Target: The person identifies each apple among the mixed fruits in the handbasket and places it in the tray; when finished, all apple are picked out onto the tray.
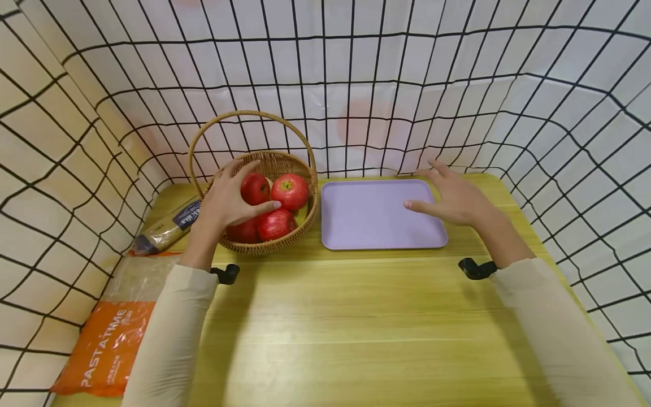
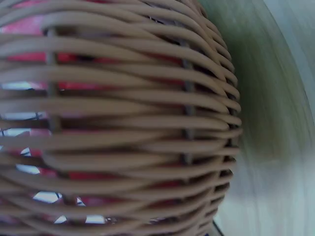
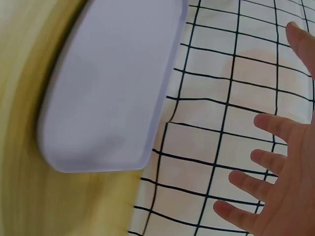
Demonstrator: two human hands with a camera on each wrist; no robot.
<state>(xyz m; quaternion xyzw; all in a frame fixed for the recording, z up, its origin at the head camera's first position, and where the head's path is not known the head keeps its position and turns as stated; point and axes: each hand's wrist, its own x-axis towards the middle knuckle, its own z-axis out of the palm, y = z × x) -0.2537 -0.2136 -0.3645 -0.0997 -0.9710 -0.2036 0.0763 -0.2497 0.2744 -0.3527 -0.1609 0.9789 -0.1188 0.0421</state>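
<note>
A left hand (image 1: 226,199) spreads over red apples (image 1: 290,191) in a basket (image 1: 267,247), gripping none, and a right hand (image 1: 452,198), splayed and empty, hangs near a tray (image 1: 376,215); the apples look firm, smooth, bruisable, best cupped round their sides.

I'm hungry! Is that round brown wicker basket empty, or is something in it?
Not empty: the round brown wicker basket holds shiny red apples, and red shows through its weave up close.
</note>
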